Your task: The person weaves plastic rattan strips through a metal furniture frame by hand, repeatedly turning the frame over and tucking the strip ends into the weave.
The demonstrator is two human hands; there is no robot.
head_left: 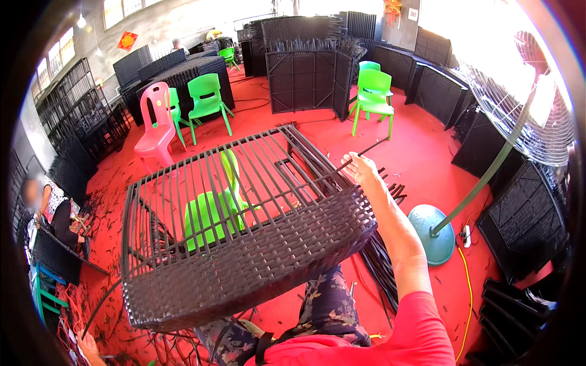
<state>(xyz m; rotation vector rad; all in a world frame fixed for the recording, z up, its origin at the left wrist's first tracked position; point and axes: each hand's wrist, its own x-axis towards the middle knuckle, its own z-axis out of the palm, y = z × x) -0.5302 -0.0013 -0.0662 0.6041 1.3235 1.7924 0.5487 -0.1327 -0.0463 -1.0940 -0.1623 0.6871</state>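
A black woven panel (244, 268) on a frame tilts in front of me, its near part closely woven with flat plastic rattan. Bare parallel strands (177, 189) run across its far part. One long black rattan strip (287, 192) passes crosswise through these strands. At the panel's right edge my right hand (361, 168) is closed on that strip, whose tip sticks out past my fingers. My left hand (90, 349) is low at the left, partly cut off by the dark rim, at the lower end of a curved strand (97, 308) hanging from the panel's left side.
A green chair (207, 213) shows behind the strands. Loose black strips (381, 268) lie under the panel's right side. A fan with a blue base (432, 235) and a yellow cable (469, 287) are at right. Another person (58, 207) sits at left. Woven panels (308, 79) stand behind.
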